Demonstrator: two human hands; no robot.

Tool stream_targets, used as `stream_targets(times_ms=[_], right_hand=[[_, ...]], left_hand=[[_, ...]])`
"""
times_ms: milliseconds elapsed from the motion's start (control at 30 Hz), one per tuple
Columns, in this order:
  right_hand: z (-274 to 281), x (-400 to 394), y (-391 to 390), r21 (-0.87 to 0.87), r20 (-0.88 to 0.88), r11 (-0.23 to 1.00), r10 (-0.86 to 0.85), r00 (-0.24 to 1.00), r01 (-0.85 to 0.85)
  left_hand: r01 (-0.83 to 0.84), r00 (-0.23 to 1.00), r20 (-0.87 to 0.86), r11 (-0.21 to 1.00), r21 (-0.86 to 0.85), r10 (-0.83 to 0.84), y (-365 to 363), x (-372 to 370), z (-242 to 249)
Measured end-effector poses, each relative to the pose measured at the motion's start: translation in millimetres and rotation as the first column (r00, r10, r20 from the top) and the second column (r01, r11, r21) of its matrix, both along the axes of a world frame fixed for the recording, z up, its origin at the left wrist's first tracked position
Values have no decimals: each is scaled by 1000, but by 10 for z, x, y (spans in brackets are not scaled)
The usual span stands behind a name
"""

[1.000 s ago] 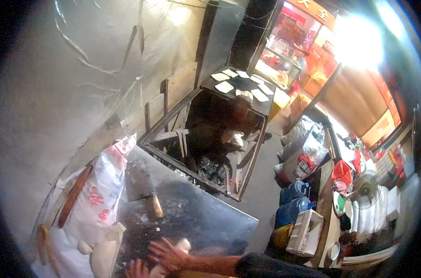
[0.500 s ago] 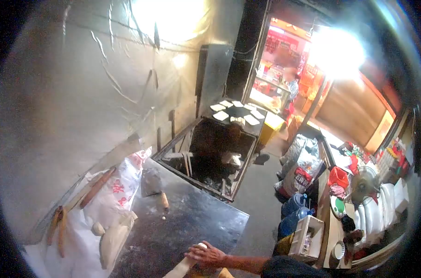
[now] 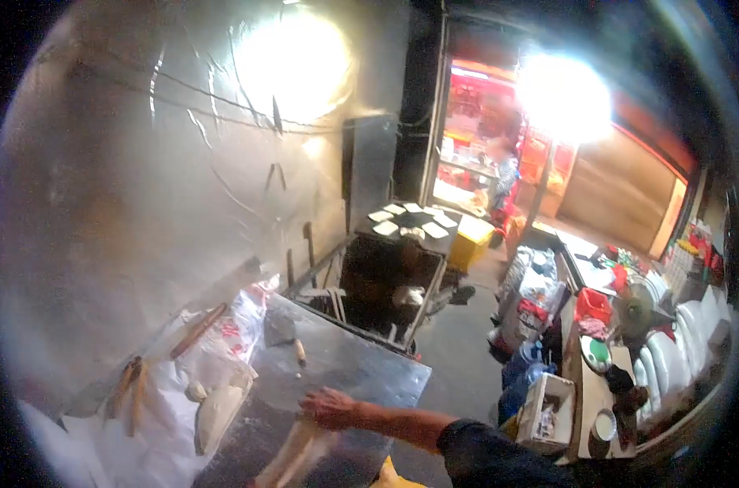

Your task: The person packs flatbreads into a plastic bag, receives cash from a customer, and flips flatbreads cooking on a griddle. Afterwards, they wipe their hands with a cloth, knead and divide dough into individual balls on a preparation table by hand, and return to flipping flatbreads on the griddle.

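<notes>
My right hand (image 3: 329, 408), with a bare forearm and dark sleeve reaching in from the right, is closed over the far end of a long pale strip of dough (image 3: 292, 457). The strip is blurred and runs toward the bottom edge, over the dark metal worktop (image 3: 361, 366). Just beyond the hand lie a small white bit (image 3: 298, 376), a short wooden-handled tool (image 3: 300, 351) and a grey flat piece (image 3: 279, 328). My left hand does not show.
Left on the worktop are a printed white sack (image 3: 238, 317), a pale dough piece (image 3: 221, 411) and wooden sticks (image 3: 198, 332). Farther back, flat pale squares (image 3: 386, 228) lie on a dark round surface. Right are blue bottles (image 3: 516, 390) and a white crate (image 3: 547, 411). A person (image 3: 504, 175) stands beyond the doorway.
My right hand has moved forward and left over the worktop, and more of the forearm shows. The dough strip now reaches farther from the bottom edge. The whole view has shifted slightly.
</notes>
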State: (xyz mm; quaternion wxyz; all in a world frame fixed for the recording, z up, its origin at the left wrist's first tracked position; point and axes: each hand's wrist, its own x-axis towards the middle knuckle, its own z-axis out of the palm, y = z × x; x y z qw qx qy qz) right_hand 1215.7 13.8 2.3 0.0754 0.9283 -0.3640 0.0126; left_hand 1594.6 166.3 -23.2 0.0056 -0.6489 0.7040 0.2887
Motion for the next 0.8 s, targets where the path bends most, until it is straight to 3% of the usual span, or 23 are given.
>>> stream_targets(times_ms=[67,100,167,267,333,400,433,467,533,567,600,667,700,733,767,800], right_hand=[[439,15,23,153,165,985,-103,981,78],[319,-4,15,167,175,982,-115,978,85],[-84,-86,-26,316,428,946,-207,880,69],[-1118,-257,50,415,401,900,-310,862,131],[-933,-325,102,477,353,869,-324,878,130],[-1118,-360,132,680,432,692,-645,630,243],[-1180,-322,179,651,503,690,-704,502,316],[-1223,-273,197,662,492,677,-716,495,322],[-1348,-108,206,678,643,649,-751,148,345],[-1569,-6,200,703,660,656,-745,91,275],[-1580,181,275,536,638,717,-690,342,446],[-1388,452,285,436,537,797,-603,589,418],[-1327,520,261,448,536,791,-611,583,417],[-1272,569,225,567,525,726,-682,509,389],[-1211,613,201,674,499,652,-749,437,347],[-1145,647,180,678,498,650,-750,437,344]], left_hand=[[-18,999,-33,999,43,19,-54,106,-1],[-24,998,-48,998,61,27,-89,147,9],[-27,996,-85,995,98,35,-143,198,38],[-3,993,-118,992,125,18,-343,-103,270],[102,988,101,981,166,-119,-526,-619,859],[251,967,-52,968,9,-250,-683,-656,73],[326,936,-104,940,-97,-335,-788,-781,-197],[322,934,-126,940,-110,-334,-922,-1015,-305],[312,934,-148,944,-104,-325,-1146,-1477,-324],[364,916,-121,920,-148,-382,-1248,-1663,-291],[413,896,-92,890,-192,-435,-1329,-1778,-332],[348,929,-94,931,-109,-359,-1367,-1815,-635],[285,954,-86,957,-48,-289,-1373,-1799,-788],[289,953,-80,956,-40,-291,-1378,-1738,-957],[243,963,-92,962,-122,-255,-1364,-1645,-1126],[190,970,-109,960,-206,-216,-1375,-1641,-1088]])
